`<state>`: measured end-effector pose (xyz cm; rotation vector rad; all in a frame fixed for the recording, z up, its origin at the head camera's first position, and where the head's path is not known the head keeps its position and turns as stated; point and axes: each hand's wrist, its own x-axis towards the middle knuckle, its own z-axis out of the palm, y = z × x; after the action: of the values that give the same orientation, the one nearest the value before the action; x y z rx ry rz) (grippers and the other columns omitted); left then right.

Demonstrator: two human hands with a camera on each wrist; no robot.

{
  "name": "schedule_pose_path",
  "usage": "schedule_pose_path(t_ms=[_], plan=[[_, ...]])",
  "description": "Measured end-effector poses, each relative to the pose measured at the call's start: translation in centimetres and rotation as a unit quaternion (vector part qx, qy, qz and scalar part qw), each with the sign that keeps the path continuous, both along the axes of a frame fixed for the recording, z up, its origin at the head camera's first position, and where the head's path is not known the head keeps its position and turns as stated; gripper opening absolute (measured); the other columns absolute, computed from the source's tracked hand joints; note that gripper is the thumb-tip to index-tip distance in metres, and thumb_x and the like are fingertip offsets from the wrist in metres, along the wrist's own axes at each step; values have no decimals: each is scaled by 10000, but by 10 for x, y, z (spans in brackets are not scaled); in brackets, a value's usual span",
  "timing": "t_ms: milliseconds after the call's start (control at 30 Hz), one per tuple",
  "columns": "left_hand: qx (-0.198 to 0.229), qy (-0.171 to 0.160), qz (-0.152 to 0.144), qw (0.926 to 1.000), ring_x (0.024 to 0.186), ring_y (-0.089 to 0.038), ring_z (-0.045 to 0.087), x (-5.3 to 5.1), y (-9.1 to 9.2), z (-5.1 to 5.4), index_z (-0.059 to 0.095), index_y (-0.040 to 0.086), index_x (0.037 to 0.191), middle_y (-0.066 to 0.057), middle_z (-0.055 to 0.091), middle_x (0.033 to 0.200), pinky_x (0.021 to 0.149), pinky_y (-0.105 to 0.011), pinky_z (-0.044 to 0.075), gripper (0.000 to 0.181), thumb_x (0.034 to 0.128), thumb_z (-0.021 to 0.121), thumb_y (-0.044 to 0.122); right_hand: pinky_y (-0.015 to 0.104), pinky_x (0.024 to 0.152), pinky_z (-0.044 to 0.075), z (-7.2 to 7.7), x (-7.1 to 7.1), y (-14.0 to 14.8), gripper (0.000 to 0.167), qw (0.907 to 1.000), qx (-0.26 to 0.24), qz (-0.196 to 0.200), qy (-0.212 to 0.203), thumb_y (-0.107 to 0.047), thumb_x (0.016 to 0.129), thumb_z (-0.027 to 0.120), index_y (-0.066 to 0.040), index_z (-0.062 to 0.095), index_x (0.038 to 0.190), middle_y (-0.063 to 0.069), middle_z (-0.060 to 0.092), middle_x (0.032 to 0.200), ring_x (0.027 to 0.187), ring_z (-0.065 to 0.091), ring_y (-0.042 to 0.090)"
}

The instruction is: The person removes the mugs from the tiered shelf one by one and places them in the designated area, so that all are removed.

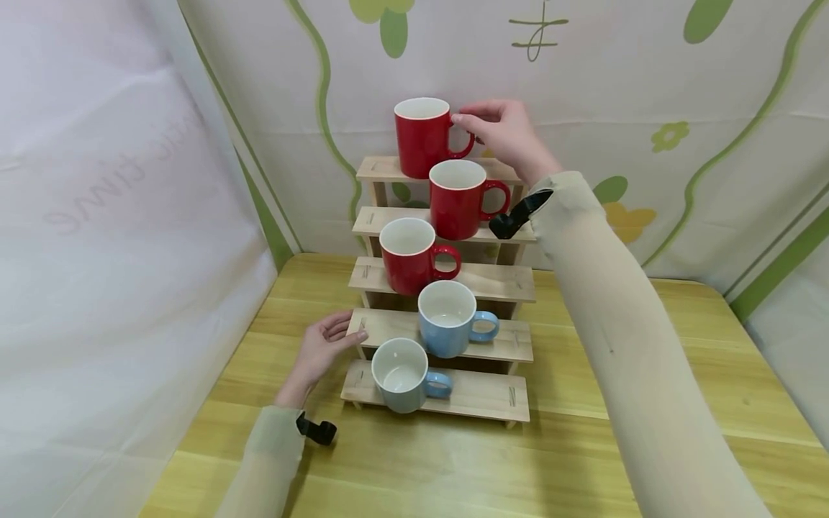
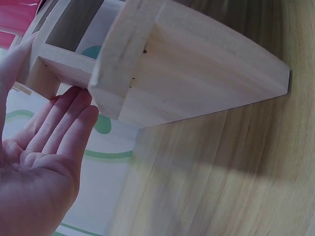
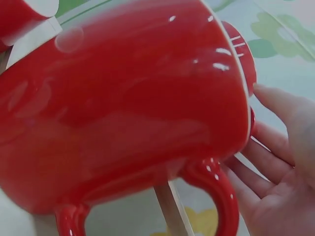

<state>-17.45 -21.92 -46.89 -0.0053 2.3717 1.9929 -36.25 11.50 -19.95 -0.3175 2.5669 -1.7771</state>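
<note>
A stepped wooden rack (image 1: 499,280) bears three red mugs on its upper steps and two light blue mugs on the lower ones. My right hand (image 1: 508,137) pinches the handle of the top red mug (image 1: 422,140) between thumb and fingers. In the right wrist view a nearer red mug (image 3: 123,98) hides most of that mug from my right hand (image 3: 280,157). My left hand (image 1: 322,349) holds the left end of the second step from the bottom, beside the blue mug (image 1: 447,320). In the left wrist view my left hand's fingers (image 2: 64,118) lie against the rack's side (image 2: 197,69).
The rack stands on a wooden table (image 1: 609,446). Behind it hangs a white cloth (image 1: 648,86) printed with green and yellow plants, and another white cloth (image 1: 129,216) hangs at the left. The other red mugs (image 1: 456,201) stand just below the top step.
</note>
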Motion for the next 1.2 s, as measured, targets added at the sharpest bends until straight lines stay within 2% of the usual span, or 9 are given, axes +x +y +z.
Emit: schedule_pose_path(t_ms=[233,467,833,1200], plan=[[-6,-4,5,10000,1256,-356,571,0,1,1,531,-52,1414,-250,585,1367,1012,-306,496,617,903,808,153,376,994,527,2,1,-8,458,9994,-273,-115,-194,-412,950,715,-178,684,1342,61,628,1326,1205,569,255],[-27,14,-26,10000,1257,-358,571,1,3,2,527,-52,1420,-251,585,1367,1016,-316,494,623,905,807,156,386,942,560,0,0,-13,425,9983,-359,-218,-400,-394,975,669,-183,679,1343,53,621,1333,1191,575,232],[-14,-1,-70,10000,1266,-363,564,-1,6,5,513,-56,1431,-259,573,1379,1022,-321,490,634,909,802,157,351,937,560,-6,-1,-8,465,9978,-491,-243,-386,-437,945,669,-215,669,1353,6,622,1354,1193,581,225],[-25,-14,-57,10000,1262,-371,566,-4,6,4,517,-66,1422,-266,577,1370,1017,-312,493,622,907,801,135,376,984,533,-15,0,5,423,9928,-1066,67,-544,-379,971,676,-135,672,1316,107,639,1332,1202,608,262]])
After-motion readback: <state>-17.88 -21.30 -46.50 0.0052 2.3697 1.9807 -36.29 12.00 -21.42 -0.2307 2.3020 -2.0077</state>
